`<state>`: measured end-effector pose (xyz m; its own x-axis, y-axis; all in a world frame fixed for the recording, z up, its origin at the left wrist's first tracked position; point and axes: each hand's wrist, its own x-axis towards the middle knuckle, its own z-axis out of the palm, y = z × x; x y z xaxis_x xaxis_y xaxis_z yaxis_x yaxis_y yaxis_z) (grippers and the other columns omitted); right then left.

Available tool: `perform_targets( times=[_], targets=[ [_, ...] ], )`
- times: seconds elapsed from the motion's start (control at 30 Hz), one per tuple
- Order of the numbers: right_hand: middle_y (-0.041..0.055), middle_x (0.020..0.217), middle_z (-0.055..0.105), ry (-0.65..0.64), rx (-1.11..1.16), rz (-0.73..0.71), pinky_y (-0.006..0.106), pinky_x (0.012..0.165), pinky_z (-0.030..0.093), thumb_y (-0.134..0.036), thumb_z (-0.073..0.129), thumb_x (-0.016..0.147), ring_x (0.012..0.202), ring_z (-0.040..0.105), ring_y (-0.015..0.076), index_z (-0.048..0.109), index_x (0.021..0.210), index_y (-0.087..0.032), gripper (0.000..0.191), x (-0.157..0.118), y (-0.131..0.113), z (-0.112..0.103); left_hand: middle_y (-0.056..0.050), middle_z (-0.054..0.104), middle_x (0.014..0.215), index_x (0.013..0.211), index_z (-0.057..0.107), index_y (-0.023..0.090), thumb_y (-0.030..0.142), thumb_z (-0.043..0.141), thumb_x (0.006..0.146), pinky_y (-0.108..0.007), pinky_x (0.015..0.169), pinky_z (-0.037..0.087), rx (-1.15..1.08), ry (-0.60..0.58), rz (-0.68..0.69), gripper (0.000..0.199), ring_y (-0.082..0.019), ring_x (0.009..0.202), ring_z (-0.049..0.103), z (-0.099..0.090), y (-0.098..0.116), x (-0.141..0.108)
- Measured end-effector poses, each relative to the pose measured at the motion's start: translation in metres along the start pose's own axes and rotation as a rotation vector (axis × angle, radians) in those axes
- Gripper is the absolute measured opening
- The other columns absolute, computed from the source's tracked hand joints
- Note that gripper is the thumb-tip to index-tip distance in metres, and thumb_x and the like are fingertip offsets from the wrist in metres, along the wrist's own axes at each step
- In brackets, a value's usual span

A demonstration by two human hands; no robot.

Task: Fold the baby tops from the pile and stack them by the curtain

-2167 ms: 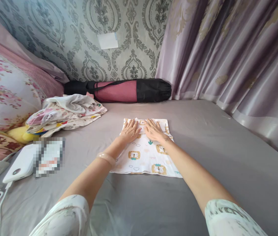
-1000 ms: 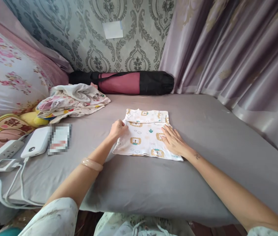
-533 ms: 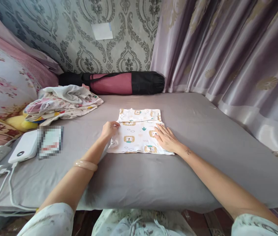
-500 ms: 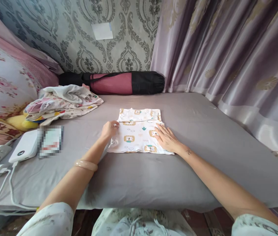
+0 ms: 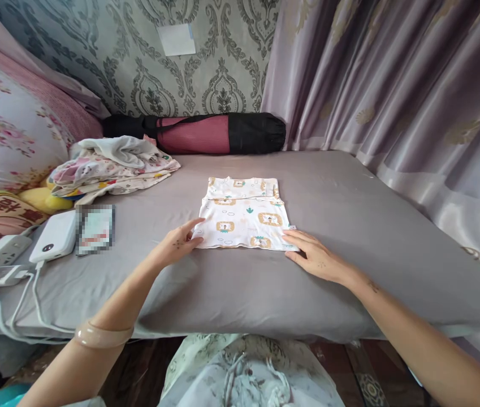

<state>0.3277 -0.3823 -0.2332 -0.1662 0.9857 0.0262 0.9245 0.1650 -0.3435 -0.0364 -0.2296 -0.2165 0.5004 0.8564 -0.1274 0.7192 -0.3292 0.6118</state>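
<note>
White printed cloth (image 5: pixel 240 220) lies between the left grip (image 5: pixel 201 230) and right grip (image 5: pixel 290 243), both with fingers parted at its near corners; its far end is folded over, the near part flat and not folded.

Pixelated flat item (image 5: pixel 95 229) (print unreadable).

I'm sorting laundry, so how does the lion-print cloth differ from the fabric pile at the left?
The lion-print cloth lies flat, its far end folded over; the fabric pile is crumpled and heaped. The cloth has the left hand and right hand at its near corners; the pile has neither. Both rest on the grey sheet.
</note>
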Motion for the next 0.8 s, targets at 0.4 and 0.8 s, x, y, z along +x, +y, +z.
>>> perform_targets(
  times=[0.4,0.8],
  targets=[
    [0.0108,0.124,0.067,0.206,-0.158,-0.277,0.041,0.097,0.054,-0.026,0.04,0.101,0.115,0.062,0.0248,0.062,0.126,-0.018,0.035,-0.007,0.009,0.002,-0.003,0.057,0.086,0.112,0.065,0.017,0.023,0.045,0.076,-0.03,0.073,0.046,0.057,0.084,0.133,0.042,-0.016,0.071,0.054,0.0,-0.001,-0.016],
    [-0.0004,0.088,0.075,0.286,0.118,0.172,0.025,0.064,0.051,-0.031,0.05,0.089,0.071,0.069,0.0166,0.071,0.098,-0.025,0.024,0.03,0.01,-0.028,-0.003,0.063,0.085,0.091,0.067,0.019,0.046,0.054,0.083,-0.028,0.073,0.046,-0.205,0.321,0.086,0.031,-0.017,0.08,0.058,-0.01,-0.006,0.033]
  ],
)
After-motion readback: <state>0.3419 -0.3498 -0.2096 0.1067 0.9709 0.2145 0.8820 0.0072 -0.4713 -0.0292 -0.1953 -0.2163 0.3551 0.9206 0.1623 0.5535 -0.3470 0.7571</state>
